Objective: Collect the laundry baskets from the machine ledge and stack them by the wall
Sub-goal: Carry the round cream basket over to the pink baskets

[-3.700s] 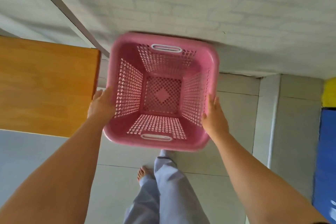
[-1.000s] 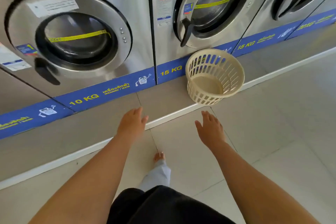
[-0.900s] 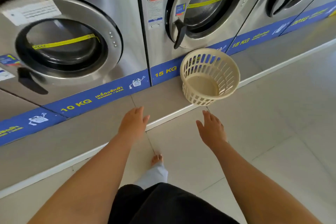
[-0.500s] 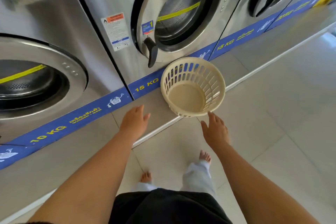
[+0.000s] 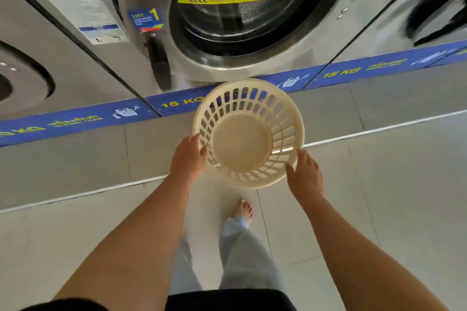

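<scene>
Cream basket (image 5: 249, 134) on the machine ledge (image 5: 75, 159), between my hands: left hand (image 5: 188, 158) fingers curled on its near rim, right hand (image 5: 304, 175) spread against its side, neither gripping firmly; a lopsided lift could tip it onto the floor (image 5: 379, 209).

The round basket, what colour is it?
Cream basket, seen best in the head view.
</scene>
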### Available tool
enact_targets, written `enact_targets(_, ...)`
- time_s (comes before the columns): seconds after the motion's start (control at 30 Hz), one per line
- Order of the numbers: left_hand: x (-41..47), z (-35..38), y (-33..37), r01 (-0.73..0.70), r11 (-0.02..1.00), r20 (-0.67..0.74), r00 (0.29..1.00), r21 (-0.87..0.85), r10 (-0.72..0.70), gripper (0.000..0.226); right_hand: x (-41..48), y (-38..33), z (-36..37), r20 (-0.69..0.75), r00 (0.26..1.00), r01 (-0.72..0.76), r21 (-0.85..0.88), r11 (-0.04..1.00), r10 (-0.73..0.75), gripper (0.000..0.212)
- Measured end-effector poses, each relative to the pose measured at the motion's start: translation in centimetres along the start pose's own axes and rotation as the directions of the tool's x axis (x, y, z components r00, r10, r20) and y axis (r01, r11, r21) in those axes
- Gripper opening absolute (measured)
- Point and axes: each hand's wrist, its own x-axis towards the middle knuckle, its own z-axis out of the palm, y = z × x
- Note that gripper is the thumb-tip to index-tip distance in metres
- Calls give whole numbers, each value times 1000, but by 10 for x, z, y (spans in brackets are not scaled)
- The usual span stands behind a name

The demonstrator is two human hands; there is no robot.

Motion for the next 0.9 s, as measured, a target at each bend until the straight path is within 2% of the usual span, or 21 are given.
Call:
enact_targets(0.17,50,39,7,97,994,-52,994,-58,-100,51,64,18,18,17,998,-55,43,998,54,57)
enact_targets(0.37,98,90,-21,193,978,-128,971,-84,-203,53,137,43,53,16,999,-48,10,999,48,57)
enact_targets(0.67,135,130,-53,177,956,-182,958,-234,-222,59,206,70,86,-7,1000,2,-15,1000,-2,61)
enact_targets(0.9,131,133,-57,221,930,-272,913,-294,-303,64,203,72,97,-108,994,4,169,986,15,65)
